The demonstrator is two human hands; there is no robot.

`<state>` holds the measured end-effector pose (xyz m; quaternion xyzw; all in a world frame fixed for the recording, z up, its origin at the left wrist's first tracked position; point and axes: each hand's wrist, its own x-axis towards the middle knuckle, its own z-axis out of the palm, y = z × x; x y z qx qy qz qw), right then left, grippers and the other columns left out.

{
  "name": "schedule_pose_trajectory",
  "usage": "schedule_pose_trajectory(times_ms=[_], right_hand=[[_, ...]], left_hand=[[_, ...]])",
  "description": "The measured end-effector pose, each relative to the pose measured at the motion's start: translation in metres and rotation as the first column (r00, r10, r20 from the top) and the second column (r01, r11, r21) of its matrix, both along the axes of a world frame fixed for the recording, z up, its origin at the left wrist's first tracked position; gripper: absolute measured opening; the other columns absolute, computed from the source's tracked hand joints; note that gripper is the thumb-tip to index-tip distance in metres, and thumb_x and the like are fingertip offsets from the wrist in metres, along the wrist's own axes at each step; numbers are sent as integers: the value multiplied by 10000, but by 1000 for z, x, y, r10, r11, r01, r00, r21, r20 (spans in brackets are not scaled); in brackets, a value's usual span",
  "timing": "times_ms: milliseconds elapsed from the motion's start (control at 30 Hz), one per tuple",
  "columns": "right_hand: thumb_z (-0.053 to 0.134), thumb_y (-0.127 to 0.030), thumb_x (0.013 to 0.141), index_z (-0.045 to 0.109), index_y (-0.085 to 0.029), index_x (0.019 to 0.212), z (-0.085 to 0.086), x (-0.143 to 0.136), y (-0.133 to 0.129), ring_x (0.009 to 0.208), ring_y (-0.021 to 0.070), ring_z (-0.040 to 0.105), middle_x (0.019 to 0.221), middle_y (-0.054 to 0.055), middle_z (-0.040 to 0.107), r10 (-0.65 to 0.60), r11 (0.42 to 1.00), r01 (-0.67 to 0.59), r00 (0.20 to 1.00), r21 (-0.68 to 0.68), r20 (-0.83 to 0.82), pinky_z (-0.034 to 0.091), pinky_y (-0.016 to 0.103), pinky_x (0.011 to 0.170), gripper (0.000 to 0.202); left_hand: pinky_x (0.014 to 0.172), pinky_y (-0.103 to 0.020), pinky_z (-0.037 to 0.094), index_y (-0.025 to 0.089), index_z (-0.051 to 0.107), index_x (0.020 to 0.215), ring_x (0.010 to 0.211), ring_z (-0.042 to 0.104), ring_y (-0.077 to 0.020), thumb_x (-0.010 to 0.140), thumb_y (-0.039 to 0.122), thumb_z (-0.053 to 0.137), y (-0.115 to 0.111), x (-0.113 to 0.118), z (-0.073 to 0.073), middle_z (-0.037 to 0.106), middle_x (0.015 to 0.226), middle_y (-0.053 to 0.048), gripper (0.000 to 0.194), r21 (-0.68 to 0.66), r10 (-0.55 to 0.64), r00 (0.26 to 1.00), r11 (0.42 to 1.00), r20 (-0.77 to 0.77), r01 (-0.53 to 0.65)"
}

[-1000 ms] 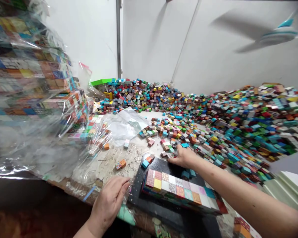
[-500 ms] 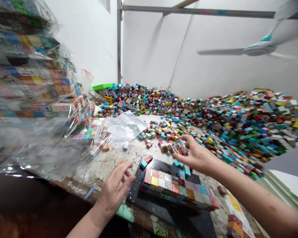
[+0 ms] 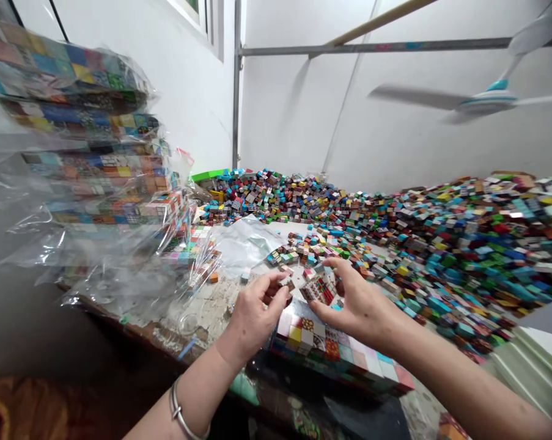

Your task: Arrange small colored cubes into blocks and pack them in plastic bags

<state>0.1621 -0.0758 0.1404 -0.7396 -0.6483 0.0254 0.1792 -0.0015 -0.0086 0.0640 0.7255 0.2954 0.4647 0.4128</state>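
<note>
My right hand (image 3: 353,299) is curled around a small cluster of patterned cubes (image 3: 321,288), thumb below and fingers above. Close to its left, my left hand (image 3: 260,308) pinches a small brownish cube (image 3: 287,282) between thumb and fingertips. Beneath both hands, a long block of joined colourful cubes (image 3: 344,354) lies on a black board (image 3: 340,397). My right hand hides part of the block's far side.
Loose cubes (image 3: 441,244) are heaped along the back and right. A clear plastic sheet (image 3: 246,244) lies behind my left hand. Plastic-wrapped stacks of cubes (image 3: 106,165) rise at the left. A fan (image 3: 491,101) hangs at upper right.
My left hand has moved up and right, close to my right hand, and now pinches a small cube. My right hand still holds its cluster. The whole view has shifted.
</note>
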Motion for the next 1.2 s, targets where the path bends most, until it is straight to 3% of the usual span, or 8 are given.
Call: schedule_pose_trajectory(times_ms=[100, 200, 300, 367, 533, 767, 933, 1200], right_hand=[[545, -453, 656, 391, -168, 1207, 1, 1, -6, 690, 219, 577, 768, 48, 589, -17, 1000, 18, 999, 19, -31, 426, 301, 572, 639], [540, -449, 667, 363, -158, 1231, -1, 2, -10, 720, 229, 581, 825, 71, 596, -24, 1000, 24, 999, -7, -45, 431, 312, 581, 659], [539, -424, 673, 354, -139, 1242, -7, 2, -10, 793, 237, 583, 948, 113, 586, 0, 1000, 0, 998, 2, -61, 448, 333, 642, 663], [539, -417, 679, 354, -150, 1248, -13, 0, -9, 856, 239, 577, 1042, 129, 563, 35, 998, -32, 996, 49, -77, 452, 351, 711, 656], [554, -407, 683, 356, -191, 1255, -21, -4, -8, 963, 256, 554, 1135, 126, 538, 58, 994, -49, 994, 96, -95, 440, 394, 793, 643], [548, -507, 706, 310, -167, 1317, -24, 1, -23, 1110, 296, 461, 1232, 163, 473, 54, 998, -47, 990, 51, -133, 381, 472, 907, 739], [538, -504, 739, 279, -140, 1346, -29, 9, -38, 898, 233, 540, 1061, 132, 511, 116, 993, -117, 966, 8, -231, 469, 396, 788, 753], [516, -325, 750, 440, -117, 1193, -46, 16, -44, 744, 199, 552, 885, 83, 555, 150, 988, -151, 909, 28, -389, 483, 365, 706, 495]], left_hand=[[727, -299, 515, 166, 566, 1041, 794, 625, -164, 842, 283, 460, 13, -12, -12, 645, 935, -70, 254, 60, 126, 983, 991, -136, -118], [926, -433, 423, 150, 514, 1159, 1095, 518, -256, 800, 278, 517, 18, -19, -20, 553, 1163, -140, 382, 245, 235, 926, 956, -294, -164], [1042, -452, 291, 202, 267, 1358, 1289, 292, -267, 739, 288, 608, 5, -10, -15, 290, 1407, -135, 712, 381, 172, 927, 924, -334, -34], [1055, -426, 282, 241, 232, 1366, 1307, 251, -253, 705, 281, 647, -8, 3, -6, 197, 1450, -101, 782, 446, 91, 942, 893, -324, 67], [1048, -399, 305, 163, 365, 1277, 1221, 379, -212, 718, 80, 529, -19, 32, 3, 438, 1300, -116, 589, 533, 41, 977, 843, -209, 79], [980, -390, 386, 176, 472, 1168, 1114, 489, -220, 687, 90, 570, -18, 30, -3, 560, 1165, -92, 498, 398, -132, 986, 903, -99, 161], [947, -351, 420, 206, 522, 1138, 1050, 546, -212, 689, 249, 681, -20, 22, -2, 579, 1142, -66, 479, 135, -245, 969, 960, -27, 247], [900, -338, 437, 236, 536, 1146, 1007, 564, -198, 678, 291, 708, -20, 10, -5, 599, 1107, -39, 500, -123, -407, 913, 907, -7, 403]])
